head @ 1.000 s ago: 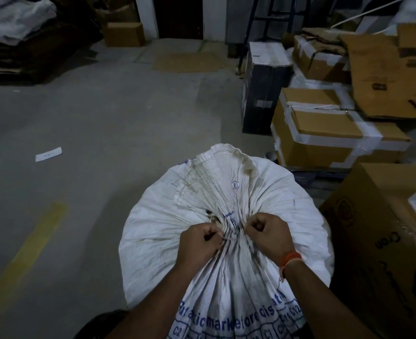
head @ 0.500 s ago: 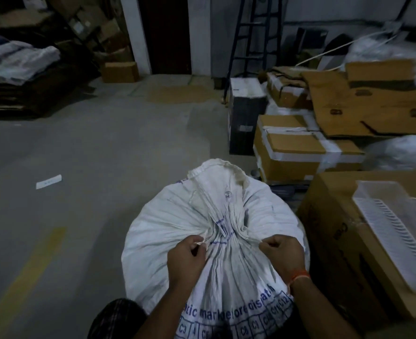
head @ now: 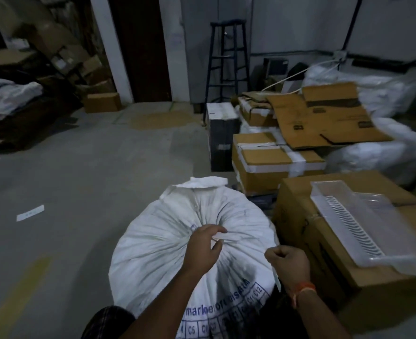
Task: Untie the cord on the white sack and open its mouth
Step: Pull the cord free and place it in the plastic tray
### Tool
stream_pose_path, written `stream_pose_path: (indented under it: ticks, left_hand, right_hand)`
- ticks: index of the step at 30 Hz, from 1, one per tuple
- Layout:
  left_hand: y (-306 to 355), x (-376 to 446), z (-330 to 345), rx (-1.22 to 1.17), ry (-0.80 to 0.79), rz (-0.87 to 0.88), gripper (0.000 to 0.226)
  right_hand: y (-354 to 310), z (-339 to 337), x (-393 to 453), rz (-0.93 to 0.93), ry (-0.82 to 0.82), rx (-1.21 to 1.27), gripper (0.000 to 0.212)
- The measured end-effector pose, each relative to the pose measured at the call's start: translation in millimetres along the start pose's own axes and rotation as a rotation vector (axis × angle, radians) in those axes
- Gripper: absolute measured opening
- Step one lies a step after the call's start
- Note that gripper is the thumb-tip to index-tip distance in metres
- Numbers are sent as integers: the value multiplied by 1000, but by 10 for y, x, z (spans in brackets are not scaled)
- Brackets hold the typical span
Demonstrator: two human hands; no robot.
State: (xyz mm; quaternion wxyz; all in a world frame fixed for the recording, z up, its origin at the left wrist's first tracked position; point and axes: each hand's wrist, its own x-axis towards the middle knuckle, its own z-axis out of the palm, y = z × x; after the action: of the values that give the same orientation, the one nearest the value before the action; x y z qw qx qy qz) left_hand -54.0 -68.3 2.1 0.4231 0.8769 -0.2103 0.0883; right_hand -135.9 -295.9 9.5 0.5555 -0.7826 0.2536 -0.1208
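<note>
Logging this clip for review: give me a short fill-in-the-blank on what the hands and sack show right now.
1. The left hand pinches a pale strip at the gathered neck of the white ____.
2. The right hand wears an ____ wristband.
3. The clear plastic tray rests on a ____ box.

Missing: sack; orange; cardboard

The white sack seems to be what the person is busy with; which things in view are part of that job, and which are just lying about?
Part of the job:
white sack, mouth still gathered
cord, pinched by the left hand
right hand, fist closed on a pale strip, probably cord

Just lying about:
cardboard boxes
clear plastic tray
stool
paper slip on the floor
</note>
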Motion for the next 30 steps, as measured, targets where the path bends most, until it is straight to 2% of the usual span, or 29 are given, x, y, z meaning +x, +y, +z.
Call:
stream_pose_path:
  ticks: [7, 11, 15, 17, 19, 25, 28, 30]
  left_hand:
    - [-119, 501, 66, 339, -342, 38, 32]
    - [34, 676, -11, 366, -480, 62, 29]
    - [231, 713, -103, 207, -541, 113, 29]
    - [304, 740, -152, 140, -577, 133, 22]
    - [349, 780, -189, 134, -605, 171, 17]
    - [490, 908, -323, 116, -629, 217, 30]
    - [571, 993, -371, 116, -607, 252, 25]
    - [626, 1058, -380, 116, -585, 278, 21]
  right_hand:
    - [-54, -191, -18, -26, 18, 10, 16]
    - [-101, -321, 65, -39, 28, -15, 9]
    - [-120, -424, 183, -57, 37, -44, 5]
    - [-128, -460, 241, -77, 31, -87, 3]
    - [-119, -485, 302, -90, 17, -119, 4]
    - [-165, -543, 403, -115, -37, -154, 13]
    - [-208, -601, 400, -133, -108, -208, 24]
    - [-271, -657, 388, -159, -119, -268, 20]
